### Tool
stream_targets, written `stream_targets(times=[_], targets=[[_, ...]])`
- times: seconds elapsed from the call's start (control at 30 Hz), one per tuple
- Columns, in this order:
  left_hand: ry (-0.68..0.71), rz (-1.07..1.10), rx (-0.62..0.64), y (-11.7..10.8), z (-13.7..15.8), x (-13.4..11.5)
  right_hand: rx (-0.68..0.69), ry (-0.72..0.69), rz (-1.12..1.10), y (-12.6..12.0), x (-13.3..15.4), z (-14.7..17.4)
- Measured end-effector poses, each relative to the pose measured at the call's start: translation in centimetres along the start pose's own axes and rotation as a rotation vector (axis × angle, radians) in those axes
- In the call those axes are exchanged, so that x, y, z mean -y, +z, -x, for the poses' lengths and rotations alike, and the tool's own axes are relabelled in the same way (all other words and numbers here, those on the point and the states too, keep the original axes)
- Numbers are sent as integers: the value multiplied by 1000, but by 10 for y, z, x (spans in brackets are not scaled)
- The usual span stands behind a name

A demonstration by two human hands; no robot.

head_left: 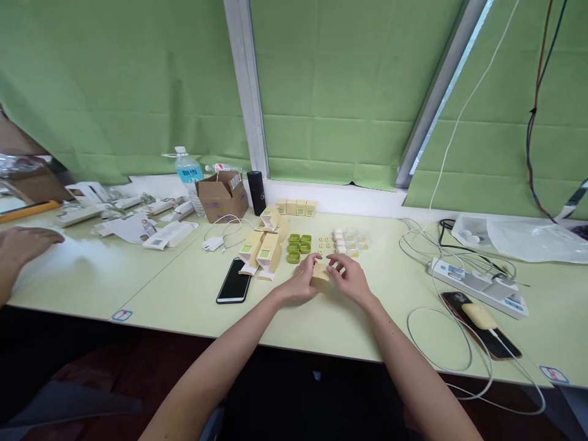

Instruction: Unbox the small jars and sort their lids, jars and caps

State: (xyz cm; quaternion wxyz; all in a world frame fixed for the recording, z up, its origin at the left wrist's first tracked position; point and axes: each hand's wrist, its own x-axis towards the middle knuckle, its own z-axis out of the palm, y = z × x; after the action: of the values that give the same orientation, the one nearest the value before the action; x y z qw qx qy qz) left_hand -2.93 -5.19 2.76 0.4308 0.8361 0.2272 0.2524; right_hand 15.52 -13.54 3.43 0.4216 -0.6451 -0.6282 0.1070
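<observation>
A small cream-coloured box is held between my two hands, just above the table's front part. My left hand closes on its left side. On its right side, the fingers of my right hand pinch its upper edge. Beyond my hands stand several small green containers in two columns. Right of them lie tiny yellow pieces, a column of pale pink-white pieces and clear plastic cups. Several cream boxes with green labels lie to the left, with open flaps.
A phone lies left of my hands. At the back are a cardboard box, a black cylinder, a water bottle and closed boxes. On the right are a power strip, cables and another phone. Another person's hand rests far left.
</observation>
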Motion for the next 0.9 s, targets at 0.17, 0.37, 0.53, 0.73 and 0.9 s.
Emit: stream_targets(times=[0.17, 0.37, 0.53, 0.73, 0.9], targets=[[-64, 84, -79, 14, -1, -1, 76, -51, 71, -2, 5, 4], [-22, 102, -143, 17, -4, 8, 1, -7, 83, 1, 1, 2], [-68, -120, -221, 23, -7, 6, -84, 16, 107, 3, -1, 1], [-115, -310, -207, 25, -9, -9, -57, -18, 215, 5, 10, 5], [-136, -361, -191, 24, -8, -6, 10, -67, 339, 5, 22, 8]])
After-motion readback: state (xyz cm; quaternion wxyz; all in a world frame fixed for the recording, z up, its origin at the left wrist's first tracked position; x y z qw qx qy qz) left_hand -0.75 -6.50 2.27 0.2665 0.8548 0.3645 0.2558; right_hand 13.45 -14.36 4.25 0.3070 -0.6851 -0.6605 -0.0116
